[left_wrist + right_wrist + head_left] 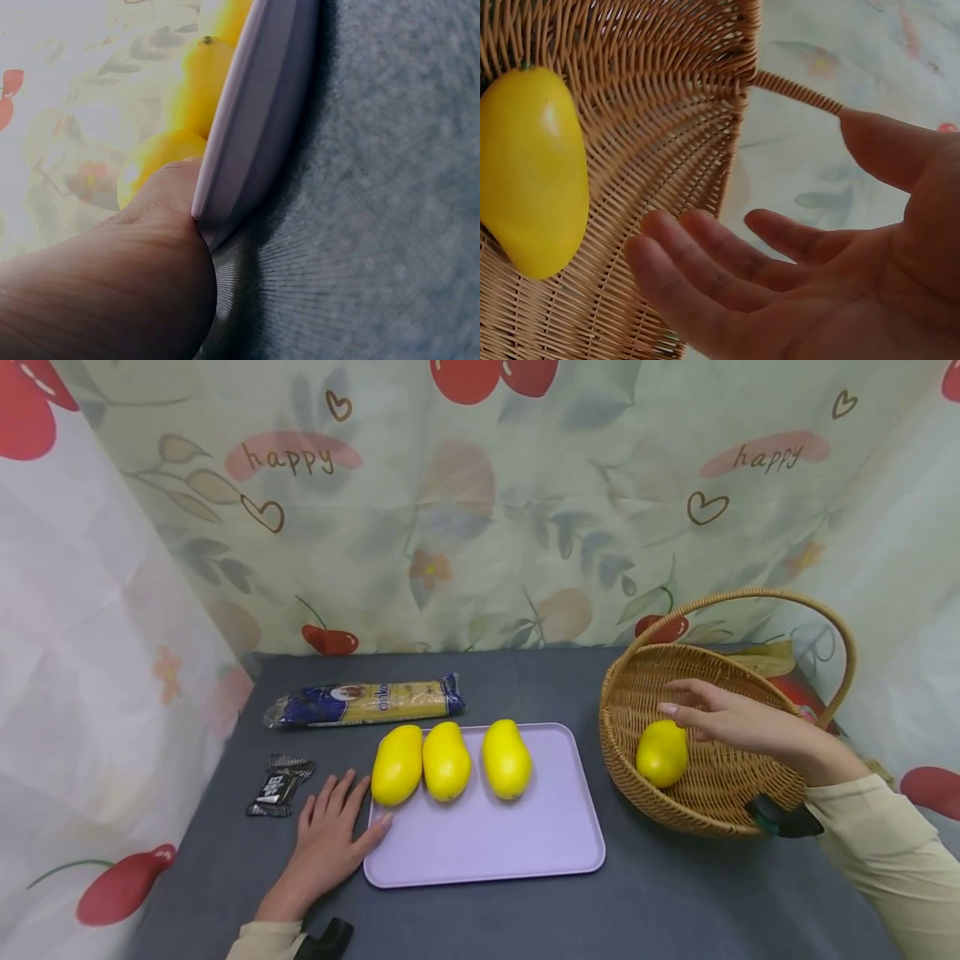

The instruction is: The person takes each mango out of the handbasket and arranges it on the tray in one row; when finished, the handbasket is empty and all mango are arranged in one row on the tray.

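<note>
A yellow mango lies in the wicker basket on the right. Over the basket hovers my right hand, its fingers loosely extended and apart from the mango in the right wrist view. Three more mangoes, a left one, a middle one and a right one, lie along the back half of a lilac tray. My left hand rests flat with fingers spread at the tray's left edge, thumb over its rim.
Behind the tray lies a clear-and-blue pack of pasta. A small black wrapped packet is left of the tray, near my left fingertips. The basket's tall arched handle rises above it. A patterned cloth hangs behind the grey table.
</note>
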### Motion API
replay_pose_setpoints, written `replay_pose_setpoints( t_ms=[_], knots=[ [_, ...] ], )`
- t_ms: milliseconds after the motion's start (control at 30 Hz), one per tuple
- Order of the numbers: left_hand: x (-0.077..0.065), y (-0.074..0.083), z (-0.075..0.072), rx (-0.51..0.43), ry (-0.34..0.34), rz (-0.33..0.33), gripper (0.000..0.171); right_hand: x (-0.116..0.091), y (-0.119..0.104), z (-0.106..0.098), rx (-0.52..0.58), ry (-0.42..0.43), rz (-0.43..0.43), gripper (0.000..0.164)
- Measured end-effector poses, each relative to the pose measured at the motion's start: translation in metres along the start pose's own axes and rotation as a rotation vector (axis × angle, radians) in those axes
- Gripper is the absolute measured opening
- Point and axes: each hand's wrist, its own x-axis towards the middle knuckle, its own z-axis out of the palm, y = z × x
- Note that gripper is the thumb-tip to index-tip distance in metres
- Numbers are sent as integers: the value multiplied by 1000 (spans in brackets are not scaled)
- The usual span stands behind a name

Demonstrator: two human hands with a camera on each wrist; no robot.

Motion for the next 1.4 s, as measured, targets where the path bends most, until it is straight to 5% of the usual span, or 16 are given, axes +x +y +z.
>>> replay_pose_setpoints(
  t_ms=[367,800,1400],
  knots=[
    [0,1,-1,1,-6,-9,91,21,11,0,-163,-58,66,93],
    [-1,-1,1,1,1,-8,91,39,26,11,-136,-187,213,103],
    [0,0,1,6,5,-5,89,39,35,15,-230,-135,127,99]
  ],
)
